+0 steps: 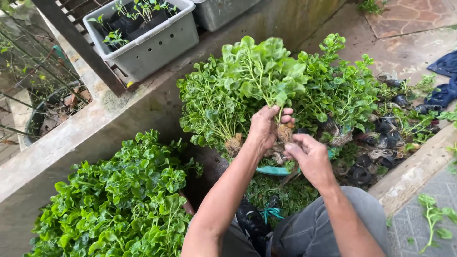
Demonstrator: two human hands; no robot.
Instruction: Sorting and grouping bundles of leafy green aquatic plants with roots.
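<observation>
My left hand (264, 129) grips the stems of a bunch of leafy green plant (262, 71), holding it upright above a teal basin (273, 170). My right hand (309, 157) pinches at the brown root clump (284, 132) at the base of that bunch, just below my left fingers. More bunches of the same greens (209, 109) with roots stand packed behind and around the held one. A big heap of greens (119, 200) lies low on the left beside my left forearm.
A grey planter box (157, 45) with small seedlings sits on a concrete ledge (71, 138) at the top left. Black seedling pots and root scraps (388, 133) are piled at the right. Blue cloth (445, 78) lies far right. A loose sprig (433, 219) rests on the pavement.
</observation>
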